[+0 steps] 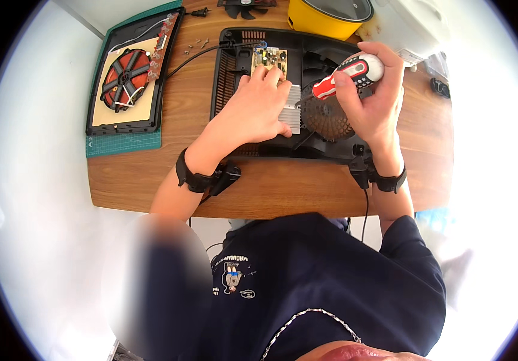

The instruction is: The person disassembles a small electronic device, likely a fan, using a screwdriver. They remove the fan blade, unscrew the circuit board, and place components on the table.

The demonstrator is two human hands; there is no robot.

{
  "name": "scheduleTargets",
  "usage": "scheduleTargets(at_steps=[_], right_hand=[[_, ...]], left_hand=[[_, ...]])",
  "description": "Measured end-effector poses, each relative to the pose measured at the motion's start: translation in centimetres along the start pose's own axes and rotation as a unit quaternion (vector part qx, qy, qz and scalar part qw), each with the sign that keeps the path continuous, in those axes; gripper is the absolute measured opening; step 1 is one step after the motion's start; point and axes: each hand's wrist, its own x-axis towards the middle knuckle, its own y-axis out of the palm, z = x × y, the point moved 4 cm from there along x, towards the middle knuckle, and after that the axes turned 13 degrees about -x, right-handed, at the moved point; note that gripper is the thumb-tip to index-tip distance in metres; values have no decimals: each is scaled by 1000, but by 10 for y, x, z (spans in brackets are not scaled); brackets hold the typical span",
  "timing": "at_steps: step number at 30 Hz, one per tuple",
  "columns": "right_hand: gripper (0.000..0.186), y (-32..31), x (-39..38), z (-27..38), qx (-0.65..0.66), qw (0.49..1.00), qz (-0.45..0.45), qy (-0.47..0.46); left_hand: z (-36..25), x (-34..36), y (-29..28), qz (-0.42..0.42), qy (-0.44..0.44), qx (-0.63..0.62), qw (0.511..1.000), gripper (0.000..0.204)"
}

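Observation:
A red, white and black screwdriver [331, 85] is gripped in my right hand [379, 105], its shaft slanting down left to the silver finned heat sink [292, 114]. My left hand [253, 105] spans the circuit board [271, 59] and heat sink, fingers on the board and thumb at the sink's lower end. Both parts sit inside a black plastic housing [259, 150], an induction cooker base by its look. The fan grille [328, 117] of this housing lies right of the heat sink. The screwdriver's exact tip contact is too small to make out.
At left, a black-framed panel with a round red coil [128, 81] lies on a green cutting mat [132, 144]. Several loose screws [196, 45] lie beside a black cable [190, 66]. Behind stand a yellow pot [325, 21] and a black fan [247, 9].

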Motion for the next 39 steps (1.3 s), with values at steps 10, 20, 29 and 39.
scheduleTargets(at_steps=[10,20,29,39], right_hand=[[49,9,-4,-2,-36,998,42,-4],[50,10,-6,1,-31,998,52,7],[51,10,-6,0,-28,999,40,-4],[51,9,-7,0,-33,999,41,-7]], left_hand=[[2,-1,1,-9,10,2,1000,83],[-1,-2,-1,4,3,0,1000,84],[4,-2,4,-30,45,2,999,77],[1,-2,2,-10,30,2,999,81]])
